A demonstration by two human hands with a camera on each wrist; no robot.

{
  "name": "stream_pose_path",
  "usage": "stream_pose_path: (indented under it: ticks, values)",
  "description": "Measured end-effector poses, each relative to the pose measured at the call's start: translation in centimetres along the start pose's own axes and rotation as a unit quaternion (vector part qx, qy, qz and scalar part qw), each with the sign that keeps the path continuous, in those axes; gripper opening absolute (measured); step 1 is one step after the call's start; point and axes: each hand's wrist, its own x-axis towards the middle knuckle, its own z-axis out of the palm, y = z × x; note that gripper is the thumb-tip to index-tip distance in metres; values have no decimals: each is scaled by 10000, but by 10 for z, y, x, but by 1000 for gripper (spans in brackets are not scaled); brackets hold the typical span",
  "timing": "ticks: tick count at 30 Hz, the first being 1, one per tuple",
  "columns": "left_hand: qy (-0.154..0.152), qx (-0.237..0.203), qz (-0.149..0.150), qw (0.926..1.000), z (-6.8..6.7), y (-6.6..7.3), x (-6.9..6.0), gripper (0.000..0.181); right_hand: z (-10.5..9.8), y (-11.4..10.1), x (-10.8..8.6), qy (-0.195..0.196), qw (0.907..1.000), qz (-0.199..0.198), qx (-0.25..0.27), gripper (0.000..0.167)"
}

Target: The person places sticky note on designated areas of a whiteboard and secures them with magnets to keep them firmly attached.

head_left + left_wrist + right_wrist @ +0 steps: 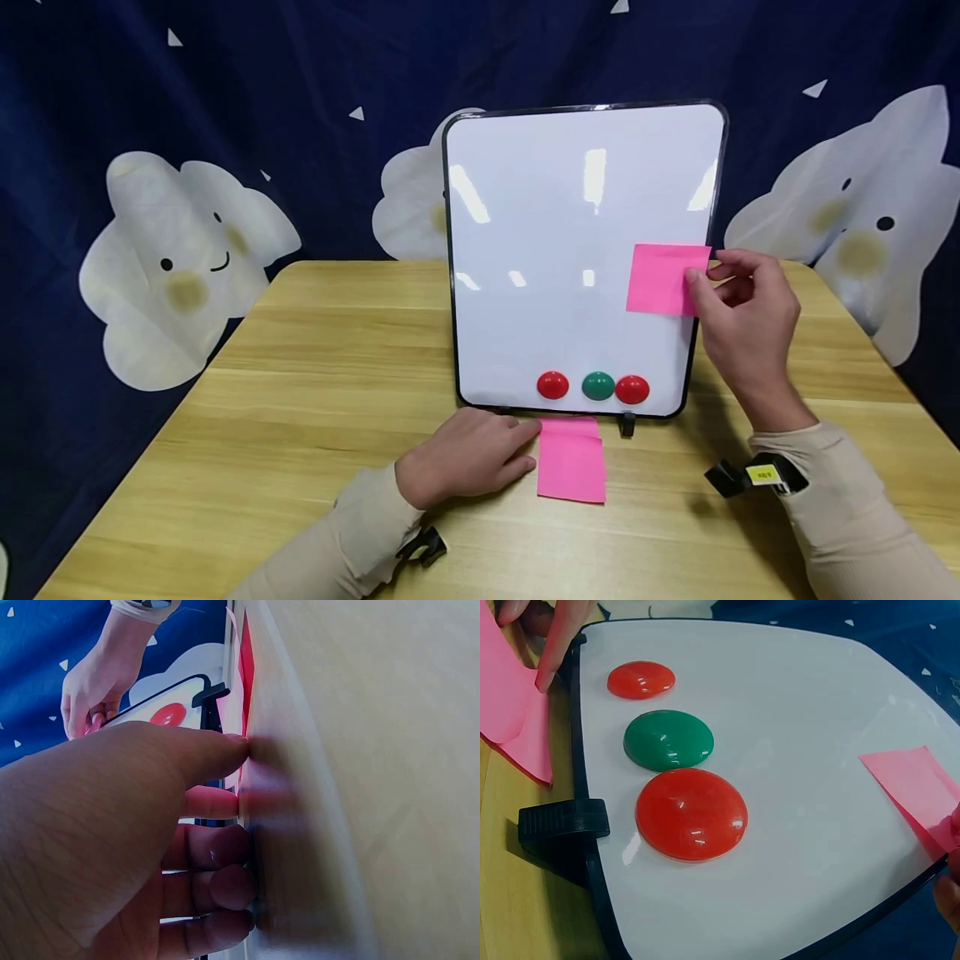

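Note:
A pink sticky note (pixel 660 279) lies against the right side of the whiteboard (pixel 540 208); my right hand (pixel 750 325) pinches its right edge between thumb and fingers. In the right wrist view the note (pixel 919 784) slants near the board's edge. On the table below the board lie pink notes (pixel 572 471), the top one offset from what lies beneath. My left hand (pixel 476 454) rests beside them, its index fingertip touching their upper left corner. In the left wrist view that hand (pixel 112 825) has its fingertips on the table, fingers slightly bent.
Two red magnets (pixel 552 385) and a green magnet (pixel 598 386) sit along the board's lower edge. Black stand clips (pixel 627 425) hold the board upright on the wooden table (pixel 337 375). Behind hangs a dark blue curtain (pixel 300 75) with cloud shapes.

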Motion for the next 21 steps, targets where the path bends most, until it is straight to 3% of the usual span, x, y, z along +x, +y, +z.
stream_pose_path:
  ticks: [14,21]
  values:
    - [-16,-31,-13,10000,0,0,-1,18,0,-1,-1,-56,9998,195,-17,30]
    - [-5,8,1,10000,-1,1,0,19,-1,-17,-2,-33,9999,51,102,22]
